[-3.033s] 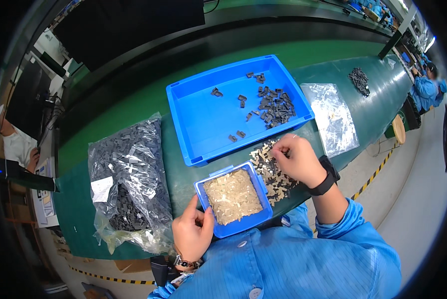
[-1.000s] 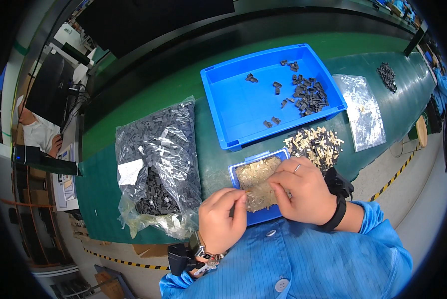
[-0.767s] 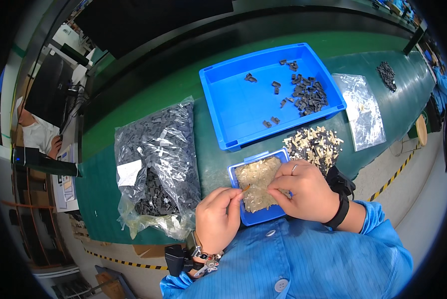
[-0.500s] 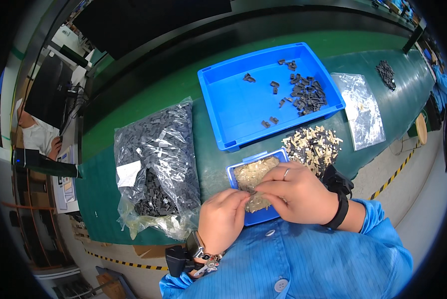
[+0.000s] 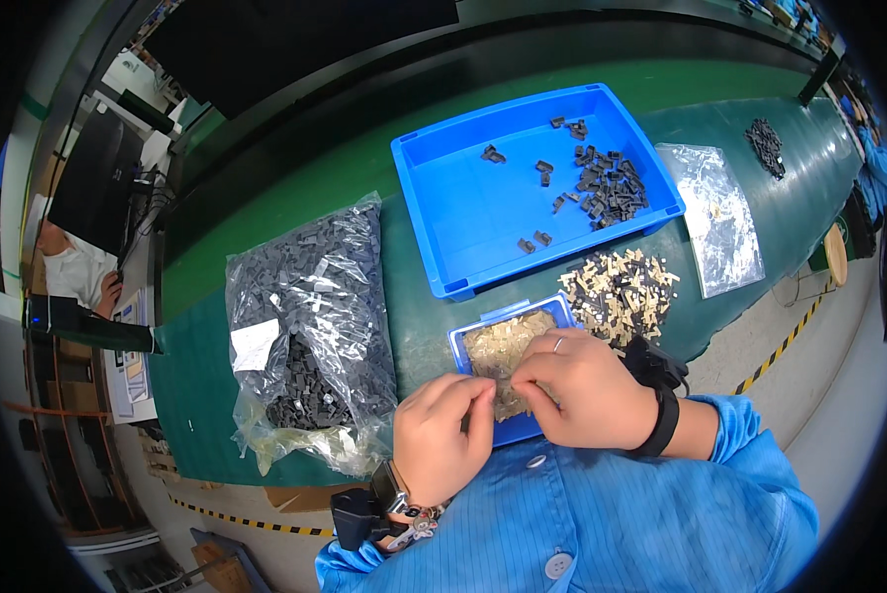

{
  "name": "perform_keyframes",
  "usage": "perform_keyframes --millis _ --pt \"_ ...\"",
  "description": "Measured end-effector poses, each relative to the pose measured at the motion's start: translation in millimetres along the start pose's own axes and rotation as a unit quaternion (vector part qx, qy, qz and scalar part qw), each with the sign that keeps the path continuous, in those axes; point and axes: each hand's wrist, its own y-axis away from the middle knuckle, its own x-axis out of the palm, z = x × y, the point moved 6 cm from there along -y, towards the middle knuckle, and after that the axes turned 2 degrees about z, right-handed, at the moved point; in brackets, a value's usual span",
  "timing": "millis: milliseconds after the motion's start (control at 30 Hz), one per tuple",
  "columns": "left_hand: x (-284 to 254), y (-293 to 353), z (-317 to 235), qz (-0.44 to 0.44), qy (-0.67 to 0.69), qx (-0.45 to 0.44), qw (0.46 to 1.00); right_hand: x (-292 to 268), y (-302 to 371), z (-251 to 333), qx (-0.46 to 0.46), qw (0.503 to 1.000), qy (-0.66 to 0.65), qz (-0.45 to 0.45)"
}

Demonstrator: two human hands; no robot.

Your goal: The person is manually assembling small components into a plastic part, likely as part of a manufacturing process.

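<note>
Both of my hands meet over a small blue tray (image 5: 457, 348) filled with small beige pieces (image 5: 503, 343). My left hand (image 5: 443, 430) is closed in a pinch at the tray's left side; what sits between its fingertips is too small to name. Just across from it, my right hand (image 5: 582, 390), with a ring on one finger, also pinches, and its fingertips hide whatever they hold. A narrow gap lies between the two sets of fingertips. Right of the tray spreads a pile of mixed beige and black pieces (image 5: 621, 295).
A large blue bin (image 5: 463, 227) with small black parts (image 5: 610, 186) stands behind the tray. To the left lies a clear plastic bag (image 5: 310, 267) full of black parts. A flat clear bag (image 5: 715, 222) and a black pile (image 5: 765, 148) lie far right. Another person (image 5: 78, 272) sits far left.
My fingertips, nearly together before, have drawn slightly apart. The right hand has shifted a little to the right. The trays, bags and piles look unmoved.
</note>
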Motion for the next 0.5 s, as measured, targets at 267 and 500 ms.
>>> perform_keyframes --millis 267,500 --pt "-0.1 -0.1 -3.8 -0.003 0.05 0.018 0.999 -0.4 1.4 -6.9 0.09 0.981 -0.17 -0.029" --pt "1.5 0.8 -2.0 0.001 0.08 0.005 0.997 1.4 0.7 -5.6 0.072 0.981 -0.174 -0.036"
